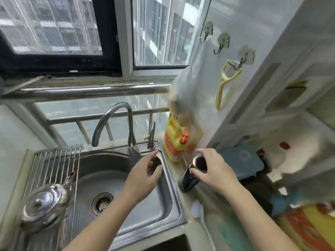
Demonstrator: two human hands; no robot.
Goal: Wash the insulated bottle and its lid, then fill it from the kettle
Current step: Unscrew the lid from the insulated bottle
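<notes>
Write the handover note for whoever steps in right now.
Left hand: open over the sink's right rear corner, holding nothing.
Right hand: grips the bottle near its mouth; the bottle is tilted, just right of the sink.
Kettle: on the rack left of the sink.
Lid: not in view; the bottle mouth looks open.
Done: no washing evident.
Left: wash bottle and lid, fill from kettle.

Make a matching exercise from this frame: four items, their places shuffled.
Items
1. kettle
2. insulated bottle
3. yellow detergent jug
4. peeler

Places
A. hangs from a wall hook
B. on the rack at the left of the sink
C. gripped by the right hand, right of the sink
D. at the sink's far right corner

Pairs: 1-B; 2-C; 3-D; 4-A
</notes>
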